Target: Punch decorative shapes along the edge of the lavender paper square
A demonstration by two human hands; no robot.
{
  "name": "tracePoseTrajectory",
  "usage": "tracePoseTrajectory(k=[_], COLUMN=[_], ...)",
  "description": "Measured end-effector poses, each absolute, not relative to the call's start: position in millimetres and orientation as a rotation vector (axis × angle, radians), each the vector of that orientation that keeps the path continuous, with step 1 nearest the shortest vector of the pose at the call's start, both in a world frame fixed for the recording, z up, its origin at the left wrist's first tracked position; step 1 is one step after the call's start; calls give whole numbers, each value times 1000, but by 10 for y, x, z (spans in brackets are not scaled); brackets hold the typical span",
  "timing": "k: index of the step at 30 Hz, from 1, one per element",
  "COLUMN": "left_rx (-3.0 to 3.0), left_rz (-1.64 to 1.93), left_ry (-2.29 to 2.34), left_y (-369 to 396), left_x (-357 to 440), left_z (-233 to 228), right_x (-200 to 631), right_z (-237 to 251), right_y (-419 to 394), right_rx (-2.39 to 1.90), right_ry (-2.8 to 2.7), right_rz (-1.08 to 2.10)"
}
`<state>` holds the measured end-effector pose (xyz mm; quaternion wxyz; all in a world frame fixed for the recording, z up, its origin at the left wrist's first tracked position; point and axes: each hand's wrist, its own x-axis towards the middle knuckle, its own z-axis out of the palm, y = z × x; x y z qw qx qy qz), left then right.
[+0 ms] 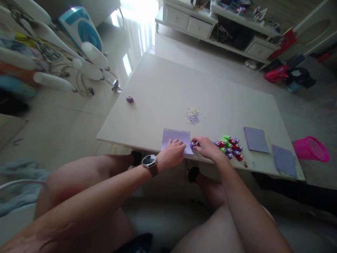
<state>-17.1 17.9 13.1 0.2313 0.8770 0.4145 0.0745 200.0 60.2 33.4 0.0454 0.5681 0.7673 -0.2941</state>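
Observation:
A lilac paper sheet (175,137) with a row of punched holes along its far edge lies at the near edge of the white table (168,91). My left hand (172,153), a watch on its wrist, presses flat on the sheet's near part. My right hand (207,147) grips a small purple hole punch (193,144) at the sheet's right edge. Just right of that hand sits a cluster of several small punches (229,147) in green, red and purple.
Paper confetti (193,116) is scattered mid-table. A lone purple punch (129,99) sits far left. Two stacks of lilac paper (256,139) (284,161) lie right, with a pink basket (310,149) on the floor beyond. A drying rack (52,52) stands left.

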Motion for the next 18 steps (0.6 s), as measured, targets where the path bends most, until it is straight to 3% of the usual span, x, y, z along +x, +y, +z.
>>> tracePoseTrajectory(k=[9,18], left_rx=[2493,2450], left_rz=[228,172], left_ry=[1083,1263], left_y=[120,131], left_x=[-192,-216], left_z=[127,-22], right_x=[1951,2051], right_z=[286,319], right_y=[586,616], right_rx=[1728,1948], right_ry=[2396,2144], right_rz=[-823,-1075])
